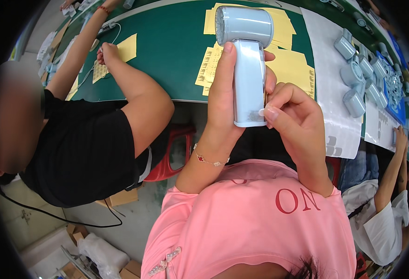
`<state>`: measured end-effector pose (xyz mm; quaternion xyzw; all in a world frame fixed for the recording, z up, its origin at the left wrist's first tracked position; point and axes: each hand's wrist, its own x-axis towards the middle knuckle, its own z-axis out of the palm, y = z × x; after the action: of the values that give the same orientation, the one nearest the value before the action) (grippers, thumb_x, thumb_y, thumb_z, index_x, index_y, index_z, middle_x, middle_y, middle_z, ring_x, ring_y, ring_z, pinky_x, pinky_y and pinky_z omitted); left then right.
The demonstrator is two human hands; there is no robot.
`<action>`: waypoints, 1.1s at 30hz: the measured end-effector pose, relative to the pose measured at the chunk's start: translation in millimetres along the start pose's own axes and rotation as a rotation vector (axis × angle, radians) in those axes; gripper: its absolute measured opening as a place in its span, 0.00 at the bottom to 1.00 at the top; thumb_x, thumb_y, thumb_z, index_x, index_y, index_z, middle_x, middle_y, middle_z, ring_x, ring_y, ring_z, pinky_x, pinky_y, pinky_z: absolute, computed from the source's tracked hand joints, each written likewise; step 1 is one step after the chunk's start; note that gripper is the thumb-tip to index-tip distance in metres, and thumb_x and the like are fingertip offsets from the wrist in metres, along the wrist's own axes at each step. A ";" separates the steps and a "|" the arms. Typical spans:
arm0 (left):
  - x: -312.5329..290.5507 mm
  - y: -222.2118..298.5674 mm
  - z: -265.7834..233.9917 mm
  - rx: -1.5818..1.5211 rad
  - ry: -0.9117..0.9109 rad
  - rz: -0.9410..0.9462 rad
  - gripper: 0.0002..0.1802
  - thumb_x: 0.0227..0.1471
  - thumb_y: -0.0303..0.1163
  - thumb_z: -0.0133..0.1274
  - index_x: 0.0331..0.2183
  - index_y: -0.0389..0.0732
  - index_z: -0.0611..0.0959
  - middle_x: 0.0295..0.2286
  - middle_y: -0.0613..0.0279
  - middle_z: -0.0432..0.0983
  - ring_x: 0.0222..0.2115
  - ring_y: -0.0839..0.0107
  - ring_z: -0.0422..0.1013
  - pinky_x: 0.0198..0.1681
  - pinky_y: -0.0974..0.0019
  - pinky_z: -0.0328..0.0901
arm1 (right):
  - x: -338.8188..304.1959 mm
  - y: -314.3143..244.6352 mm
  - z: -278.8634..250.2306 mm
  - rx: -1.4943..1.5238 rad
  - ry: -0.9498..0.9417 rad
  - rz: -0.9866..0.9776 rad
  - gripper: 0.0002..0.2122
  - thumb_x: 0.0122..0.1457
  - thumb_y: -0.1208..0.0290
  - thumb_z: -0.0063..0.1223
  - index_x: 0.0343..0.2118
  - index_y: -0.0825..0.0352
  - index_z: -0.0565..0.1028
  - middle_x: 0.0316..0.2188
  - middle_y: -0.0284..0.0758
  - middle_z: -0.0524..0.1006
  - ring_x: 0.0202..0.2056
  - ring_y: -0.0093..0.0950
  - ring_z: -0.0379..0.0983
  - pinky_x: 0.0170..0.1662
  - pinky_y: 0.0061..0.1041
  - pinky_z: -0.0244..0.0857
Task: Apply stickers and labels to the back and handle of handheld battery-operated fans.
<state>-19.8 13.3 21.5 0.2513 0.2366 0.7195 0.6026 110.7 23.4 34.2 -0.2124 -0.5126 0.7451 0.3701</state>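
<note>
A light blue handheld fan with a round barrel head is held upright in front of me, above the table's near edge. My left hand is closed around its handle, thumb along the left side and fingertips showing on the right. My right hand pinches at the lower right corner of the handle. A small whitish piece, perhaps a sticker or tab, shows at the fingertips there. Fine print covers the handle's lower end. Yellow sticker sheets lie on the table behind the fan.
The green table runs across. At right, several light blue fan bodies stand on white paper, beside a blue tray of small parts. A co-worker in black sits close at left; another in white sits at right.
</note>
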 end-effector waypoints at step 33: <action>-4.6 3.8 -10.9 0.213 0.008 0.149 0.30 0.58 0.51 0.27 0.39 0.31 0.70 0.22 0.59 0.69 0.20 0.75 0.64 0.23 0.74 0.58 | 14.7 24.6 1.2 -0.763 0.205 -0.436 0.54 0.35 0.59 0.68 0.60 0.67 0.39 0.54 0.45 0.57 0.51 0.34 0.61 0.48 0.29 0.58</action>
<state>-29.0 7.7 15.3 0.3278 0.2946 0.7341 0.5165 92.3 29.1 12.9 -0.2931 -0.7442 0.3824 0.4625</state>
